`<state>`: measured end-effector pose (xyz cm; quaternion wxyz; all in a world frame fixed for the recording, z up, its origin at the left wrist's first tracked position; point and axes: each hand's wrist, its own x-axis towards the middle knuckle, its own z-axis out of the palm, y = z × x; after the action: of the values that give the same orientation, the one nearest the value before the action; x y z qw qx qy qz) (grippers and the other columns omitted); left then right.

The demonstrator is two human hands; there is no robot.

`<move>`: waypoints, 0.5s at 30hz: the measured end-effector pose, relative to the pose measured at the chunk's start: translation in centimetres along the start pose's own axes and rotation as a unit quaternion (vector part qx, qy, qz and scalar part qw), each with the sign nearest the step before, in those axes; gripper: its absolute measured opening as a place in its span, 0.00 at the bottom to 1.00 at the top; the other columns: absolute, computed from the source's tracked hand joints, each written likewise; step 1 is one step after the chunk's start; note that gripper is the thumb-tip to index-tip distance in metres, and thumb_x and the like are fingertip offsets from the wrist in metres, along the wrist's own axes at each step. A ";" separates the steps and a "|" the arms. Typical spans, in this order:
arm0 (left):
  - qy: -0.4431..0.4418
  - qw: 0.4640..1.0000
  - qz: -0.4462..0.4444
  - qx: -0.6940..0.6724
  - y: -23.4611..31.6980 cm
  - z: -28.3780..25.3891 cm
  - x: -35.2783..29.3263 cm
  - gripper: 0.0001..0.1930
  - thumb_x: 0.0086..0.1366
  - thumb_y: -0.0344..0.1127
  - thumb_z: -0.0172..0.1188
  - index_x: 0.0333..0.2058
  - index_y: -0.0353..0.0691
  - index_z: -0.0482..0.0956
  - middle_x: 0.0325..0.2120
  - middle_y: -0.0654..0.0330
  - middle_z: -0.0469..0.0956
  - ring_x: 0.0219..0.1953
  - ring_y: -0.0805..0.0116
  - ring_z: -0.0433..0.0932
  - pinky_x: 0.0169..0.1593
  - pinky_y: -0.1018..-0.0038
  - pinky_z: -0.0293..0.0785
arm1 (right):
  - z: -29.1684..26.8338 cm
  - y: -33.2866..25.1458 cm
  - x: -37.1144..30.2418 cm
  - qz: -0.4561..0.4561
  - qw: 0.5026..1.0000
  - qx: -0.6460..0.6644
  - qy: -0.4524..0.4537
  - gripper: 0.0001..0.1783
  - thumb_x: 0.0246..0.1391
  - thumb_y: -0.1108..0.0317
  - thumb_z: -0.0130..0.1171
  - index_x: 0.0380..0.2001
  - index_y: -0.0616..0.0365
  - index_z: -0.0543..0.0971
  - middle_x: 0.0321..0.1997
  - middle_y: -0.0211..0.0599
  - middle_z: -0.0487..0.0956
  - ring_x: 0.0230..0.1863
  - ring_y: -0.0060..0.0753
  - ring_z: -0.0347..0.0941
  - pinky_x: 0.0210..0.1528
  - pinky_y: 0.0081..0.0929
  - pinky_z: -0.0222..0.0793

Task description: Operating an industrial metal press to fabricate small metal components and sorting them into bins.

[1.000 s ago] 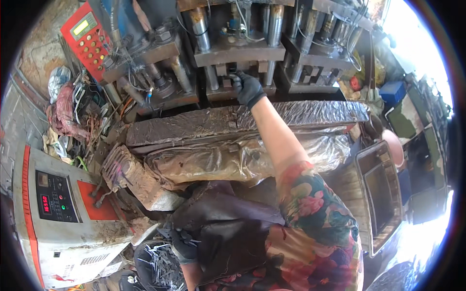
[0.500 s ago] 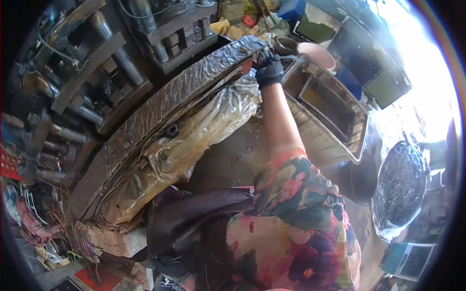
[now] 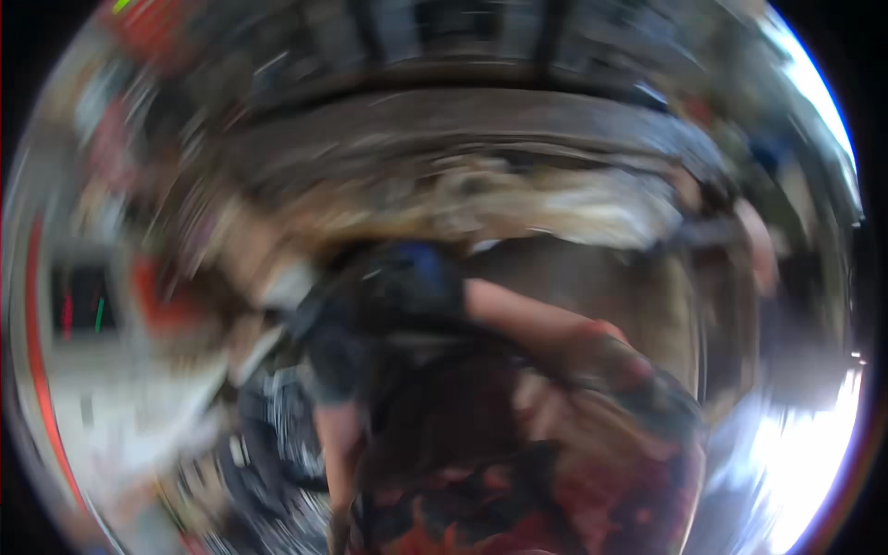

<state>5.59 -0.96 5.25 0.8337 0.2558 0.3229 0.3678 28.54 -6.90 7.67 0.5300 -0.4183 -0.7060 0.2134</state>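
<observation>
Paired reach, blurred

Nearest, a dark apron (image 3: 444, 398). To its left, a dark container (image 3: 253, 407) of greyish pieces (image 3: 296, 430), their long axes smeared, lies just beside the left hand (image 3: 335, 356) and farther from the right hand (image 3: 402, 282). The gloved hands are close together; contact, openness and anything grasped cannot be told. Beyond, a film-covered bench (image 3: 601, 208) runs crosswise
</observation>
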 end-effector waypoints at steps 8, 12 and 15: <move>-0.001 0.989 0.050 -0.142 1.3 1.8 -1.2 0.13 0.66 0.31 0.54 0.49 0.44 0.72 0.44 0.60 0.77 0.44 0.67 0.77 0.48 0.67 0.75 | 5.7 -1.7 3.2 0.186 0.976 0.112 -0.022 0.12 0.60 0.66 0.51 0.40 0.61 0.79 0.37 0.34 0.81 0.38 0.29 0.76 0.42 0.25 0.70; 0.031 0.978 0.167 -0.122 0.4 0.6 -0.9 0.12 0.66 0.31 0.54 0.48 0.46 0.73 0.41 0.63 0.78 0.43 0.68 0.77 0.45 0.68 0.76 | 7.0 -2.7 2.2 0.192 0.968 0.058 -0.149 0.11 0.60 0.66 0.52 0.38 0.62 0.79 0.32 0.31 0.80 0.35 0.23 0.75 0.36 0.21 0.70; 0.064 0.978 0.094 -0.174 1.2 1.0 -0.9 0.11 0.66 0.32 0.54 0.47 0.47 0.74 0.39 0.65 0.78 0.41 0.70 0.77 0.43 0.70 0.76 | 7.8 -1.4 1.5 0.382 0.882 0.229 -0.154 0.11 0.60 0.65 0.52 0.38 0.61 0.78 0.29 0.32 0.78 0.31 0.20 0.74 0.32 0.19 0.69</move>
<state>5.31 -1.19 7.05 0.8047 0.1117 0.2807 0.5110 20.64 -5.29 6.84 0.3731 -0.4846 -0.4959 0.6165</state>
